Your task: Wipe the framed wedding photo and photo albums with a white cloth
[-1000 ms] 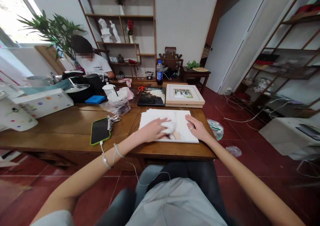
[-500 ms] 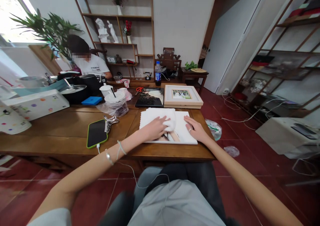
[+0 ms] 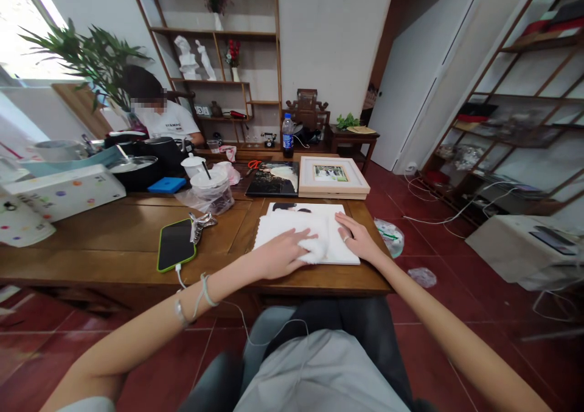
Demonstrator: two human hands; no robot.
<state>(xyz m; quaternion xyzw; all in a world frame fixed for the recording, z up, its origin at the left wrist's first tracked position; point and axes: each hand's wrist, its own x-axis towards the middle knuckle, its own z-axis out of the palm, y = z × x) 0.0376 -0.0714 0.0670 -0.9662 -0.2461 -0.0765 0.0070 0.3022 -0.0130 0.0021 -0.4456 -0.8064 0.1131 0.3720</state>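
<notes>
L hand (image 3: pixel 283 254) palm-dn, R hand (image 3: pixel 359 238) ditto.

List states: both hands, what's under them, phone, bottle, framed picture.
Left hand: on white cloth, fingers extended, grip unclear
Right hand: open, resting on picture panel
White cloth: rumpled, over part of the panel
Picture panel: flat, partly covered
Phone: screen up, dark, cable plugged in
Bottle: upright, capped
Framed picture: face up

Can't see much of the photo board (image 3: pixel 337 252) beneath the white cloth (image 3: pixel 283 224). Can't follow the paper cup (image 3: pixel 22 222) past the left edge, nor read the tiny lettering on the bottle (image 3: pixel 288 138).
</notes>
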